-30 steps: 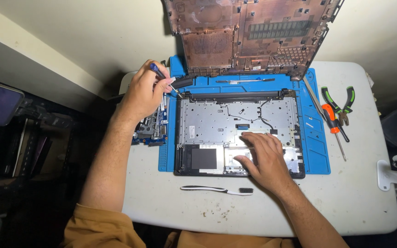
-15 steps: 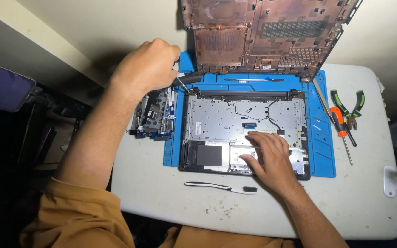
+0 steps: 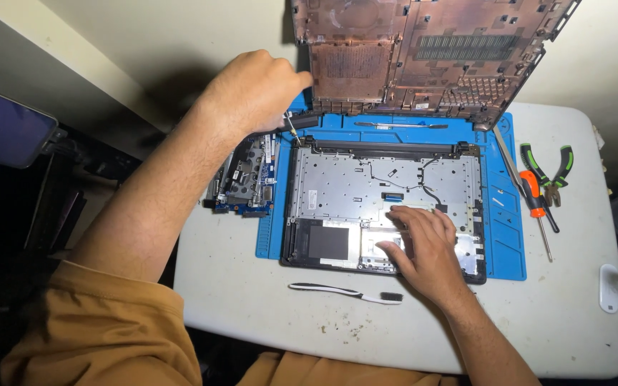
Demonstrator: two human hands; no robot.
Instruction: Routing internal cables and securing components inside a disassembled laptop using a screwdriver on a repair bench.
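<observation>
A person in a mustard-orange shirt works on an opened silver-grey laptop base (image 3: pixel 384 196), which lies on a blue rubber repair mat (image 3: pixel 506 236) at the middle of a white table (image 3: pixel 252 300). The left hand (image 3: pixel 259 89) is closed in a fist round a small screwdriver (image 3: pixel 292 130), its thin shaft angled down to the base's far left corner, near the hinge. The right hand (image 3: pixel 423 250) lies flat with fingers spread on the base's near right part, pressing it down.

The driver's tip is too small to make out, so whether it sits in a screw head cannot be told. Judged from this pose, the step goes best with the shaft brought more upright over the screw, steady downward pressure, and the bracing palm kept clear of the thin black cables (image 3: pixel 423 179) crossing the metal plate.

A reddish-brown plastic bottom cover (image 3: pixel 423 50) leans upright at the table's far edge. A green circuit board (image 3: pixel 248 175) lies just beside the mat, at the left edge. Near the right edge lie an orange-handled screwdriver (image 3: pixel 536 204) and green-and-black pliers (image 3: pixel 548 168). A white-handled brush with black bristles (image 3: pixel 345 292) rests close to the near edge, just in front of the mat.
</observation>
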